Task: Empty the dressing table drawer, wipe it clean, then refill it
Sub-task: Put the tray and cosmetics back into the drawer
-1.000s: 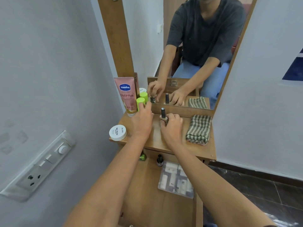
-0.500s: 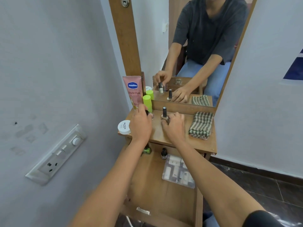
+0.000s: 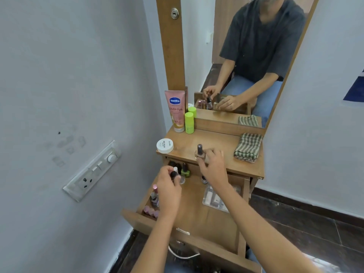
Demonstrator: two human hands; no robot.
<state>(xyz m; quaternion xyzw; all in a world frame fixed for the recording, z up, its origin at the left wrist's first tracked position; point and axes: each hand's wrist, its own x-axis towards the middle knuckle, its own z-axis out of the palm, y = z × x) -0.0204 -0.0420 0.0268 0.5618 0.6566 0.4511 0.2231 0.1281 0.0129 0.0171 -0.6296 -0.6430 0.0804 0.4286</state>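
Note:
The wooden drawer point(image 3: 206, 219) is pulled open under the dressing table top point(image 3: 216, 142). My left hand point(image 3: 169, 191) is over the drawer's left side and pinches a small nail polish bottle with a dark cap point(image 3: 174, 174). My right hand point(image 3: 213, 167) is above the table's front edge and holds a brown nail polish bottle with a grey cap point(image 3: 200, 151). A green nail polish bottle point(image 3: 185, 171) stands at the drawer's back. Several pink bottles point(image 3: 152, 201) line its left wall. A clear plastic packet point(image 3: 214, 198) lies at its right, partly hidden by my right arm.
On the table top stand a pink Vaseline tube point(image 3: 175, 110), a lime green stick point(image 3: 189, 123) and a white round jar point(image 3: 165, 145). A folded striped cloth point(image 3: 248, 147) lies at the right. A mirror point(image 3: 252, 56) backs the table. A switch panel point(image 3: 92, 170) is on the left wall.
Both hands came back from the table top toward the drawer. My left hand moved down over the drawer's left side with a small bottle. My right hand drew the grey-capped bottle to the table's front edge.

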